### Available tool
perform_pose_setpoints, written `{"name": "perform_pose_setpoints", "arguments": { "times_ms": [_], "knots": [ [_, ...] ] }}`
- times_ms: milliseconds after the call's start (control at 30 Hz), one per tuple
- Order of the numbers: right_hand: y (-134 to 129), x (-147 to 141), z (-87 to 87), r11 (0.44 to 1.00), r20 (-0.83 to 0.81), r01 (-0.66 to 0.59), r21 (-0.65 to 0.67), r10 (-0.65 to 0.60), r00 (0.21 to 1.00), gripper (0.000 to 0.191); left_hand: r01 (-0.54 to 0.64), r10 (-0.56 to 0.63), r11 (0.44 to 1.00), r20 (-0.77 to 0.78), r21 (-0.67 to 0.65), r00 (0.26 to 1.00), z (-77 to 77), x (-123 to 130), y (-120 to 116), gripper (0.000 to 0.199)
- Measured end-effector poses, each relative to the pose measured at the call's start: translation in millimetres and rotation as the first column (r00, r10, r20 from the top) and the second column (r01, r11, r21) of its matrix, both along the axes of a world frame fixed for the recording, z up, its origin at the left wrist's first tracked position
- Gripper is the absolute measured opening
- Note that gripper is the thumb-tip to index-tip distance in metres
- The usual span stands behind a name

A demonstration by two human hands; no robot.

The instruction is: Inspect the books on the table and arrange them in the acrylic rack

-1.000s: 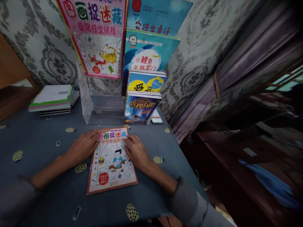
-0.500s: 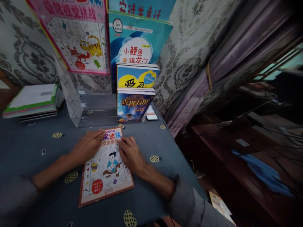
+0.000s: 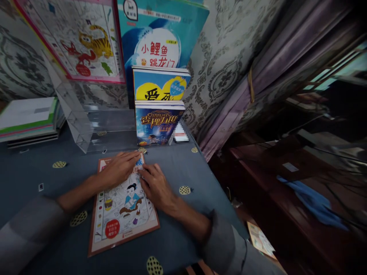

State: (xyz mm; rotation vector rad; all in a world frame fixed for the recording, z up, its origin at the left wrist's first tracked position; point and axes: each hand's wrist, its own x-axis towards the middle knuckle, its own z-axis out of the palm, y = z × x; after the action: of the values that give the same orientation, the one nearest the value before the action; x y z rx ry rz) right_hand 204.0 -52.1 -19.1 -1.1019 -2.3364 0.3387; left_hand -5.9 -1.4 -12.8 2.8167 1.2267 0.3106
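Note:
A children's picture book (image 3: 129,225) with a brown-orange border lies face up on the blue tablecloth. Its cover has a line drawing with a seated figure in blue and a red circle. Across the upper cover rests my left hand (image 3: 122,168), fingers stretched out flat and hiding much of the title. My right hand (image 3: 157,187) touches the book's upper right edge, its fingers apart and lightly bent on the cover. The fingertips of both hands come close together near the top right corner.
Behind the book stands a clear plastic rack (image 3: 110,126) with several upright books, including a blue one (image 3: 157,128) in front. A stack of books and papers (image 3: 31,118) lies at left. To the right are a purple curtain (image 3: 229,103) and a dark red surface with a blue cloth (image 3: 312,202).
My left hand has slid right across the cover, over the title. My right hand stays at the book's right edge. The view has shifted a little, with the rack now further left and higher.

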Motion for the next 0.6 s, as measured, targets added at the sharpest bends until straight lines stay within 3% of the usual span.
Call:
{"name": "perform_pose_setpoints", "arguments": {
  "times_ms": [267,433,600],
  "knots": [
    [8,5,5.2,1.000,0.054,-0.025,-0.013,0.026,0.998,0.027,0.027,-0.023,0.999,0.131,-0.025,0.991,-5.9,2,6,0.046],
    [27,3,8.0,1.000,0.149,-0.012,0.011,0.010,0.989,0.029,-0.021,0.019,1.000,0.302,0.005,0.953,-12.0,2,4,0.038],
    [49,-1,8.5,1.000,0.193,-0.006,0.004,0.005,0.981,0.033,-0.029,0.007,0.998,0.348,0.059,0.937,-11.2,3,4,0.034]
  ]
}}
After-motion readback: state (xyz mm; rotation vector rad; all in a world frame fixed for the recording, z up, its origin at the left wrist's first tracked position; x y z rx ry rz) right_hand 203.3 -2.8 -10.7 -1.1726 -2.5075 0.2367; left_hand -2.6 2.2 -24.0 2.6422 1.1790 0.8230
